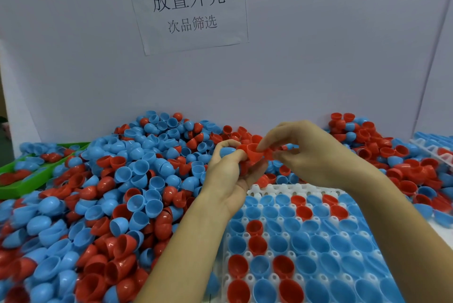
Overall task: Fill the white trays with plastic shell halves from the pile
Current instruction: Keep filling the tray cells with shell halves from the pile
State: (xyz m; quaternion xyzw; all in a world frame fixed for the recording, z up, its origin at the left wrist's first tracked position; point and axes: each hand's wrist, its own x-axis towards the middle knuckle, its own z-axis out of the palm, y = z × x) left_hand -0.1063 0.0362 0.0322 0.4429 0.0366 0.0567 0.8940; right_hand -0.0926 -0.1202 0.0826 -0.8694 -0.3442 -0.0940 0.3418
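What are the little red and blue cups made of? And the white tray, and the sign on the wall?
The shell halves look like thin, glossy moulded plastic: they show shiny highlights. The white tray seems a cloudy, slightly see-through plastic. The sign looks like plain matte paper, with curling edges.

Both hands, left (226,175) and right (311,153), pinch red shell halves (252,153) above the nearly full white tray (274,188).

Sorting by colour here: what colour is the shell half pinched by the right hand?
Red shell half, head view.
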